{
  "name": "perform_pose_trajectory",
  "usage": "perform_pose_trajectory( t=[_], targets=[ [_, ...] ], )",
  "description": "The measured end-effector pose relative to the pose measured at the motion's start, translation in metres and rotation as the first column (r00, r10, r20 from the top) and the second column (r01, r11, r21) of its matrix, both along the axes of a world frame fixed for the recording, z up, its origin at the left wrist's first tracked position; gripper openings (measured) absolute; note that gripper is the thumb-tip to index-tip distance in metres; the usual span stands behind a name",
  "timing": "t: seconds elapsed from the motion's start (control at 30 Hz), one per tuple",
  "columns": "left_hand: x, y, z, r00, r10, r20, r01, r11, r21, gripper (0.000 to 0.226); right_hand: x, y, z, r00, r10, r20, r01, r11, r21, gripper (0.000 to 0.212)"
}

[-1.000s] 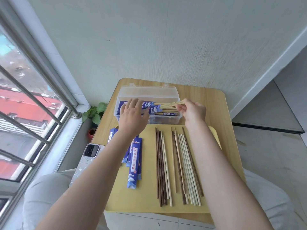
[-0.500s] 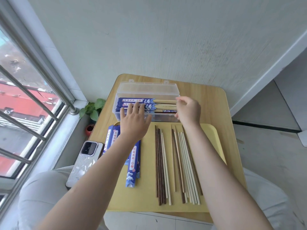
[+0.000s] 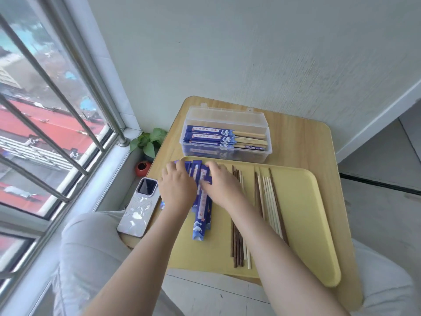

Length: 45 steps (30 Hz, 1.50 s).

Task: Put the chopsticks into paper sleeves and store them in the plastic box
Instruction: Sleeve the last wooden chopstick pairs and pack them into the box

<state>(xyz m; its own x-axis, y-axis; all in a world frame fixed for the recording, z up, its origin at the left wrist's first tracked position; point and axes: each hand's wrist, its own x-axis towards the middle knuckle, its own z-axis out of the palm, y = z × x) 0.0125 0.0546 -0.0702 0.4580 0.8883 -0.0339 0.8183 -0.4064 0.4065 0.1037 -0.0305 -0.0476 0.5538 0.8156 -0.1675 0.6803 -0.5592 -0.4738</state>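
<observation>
Moved: both hands are now lying on the paper sleeves (image 3: 201, 208), away from the plastic box (image 3: 225, 153)
Left hand (image 3: 176, 190): fingers spread flat, gripping nothing
Right hand (image 3: 224, 187): grip unclear
Chopsticks (image 3: 270, 197): lying loose on yellow tray (image 3: 314, 224); sleeved pairs sitting in box

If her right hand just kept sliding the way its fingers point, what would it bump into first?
The right hand lies on the blue sleeves, fingers aimed up and left. Going on, it would likely meet the tray rim, then the near wall of the plastic box. Depth is hard to judge.
</observation>
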Motion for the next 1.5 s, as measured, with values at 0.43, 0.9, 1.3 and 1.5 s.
perform_pose_trajectory(
  t=[0.43,0.9,1.3,1.5],
  targets=[
    [-0.03,-0.004,-0.006,0.997,0.001,0.083,0.003,0.999,-0.047,0.053,-0.032,-0.002,-0.033,0.999,-0.008,-0.05,0.001,0.988,-0.152,0.095],
    [-0.04,0.007,-0.006,0.966,0.101,0.238,-0.095,0.995,-0.037,0.052,-0.03,-0.003,-0.037,0.999,-0.001,-0.043,-0.004,0.992,-0.124,0.091],
    [-0.027,-0.018,0.017,0.55,0.611,0.569,0.011,0.676,-0.737,0.014,-0.021,-0.041,0.009,0.614,-0.129,-0.779,0.458,0.862,0.218,0.023],
    [-0.01,-0.052,0.026,0.539,0.575,0.615,0.147,0.656,-0.741,0.007,0.0,-0.085,0.006,0.562,-0.182,-0.807,0.607,0.754,0.253,0.009]
  ],
)
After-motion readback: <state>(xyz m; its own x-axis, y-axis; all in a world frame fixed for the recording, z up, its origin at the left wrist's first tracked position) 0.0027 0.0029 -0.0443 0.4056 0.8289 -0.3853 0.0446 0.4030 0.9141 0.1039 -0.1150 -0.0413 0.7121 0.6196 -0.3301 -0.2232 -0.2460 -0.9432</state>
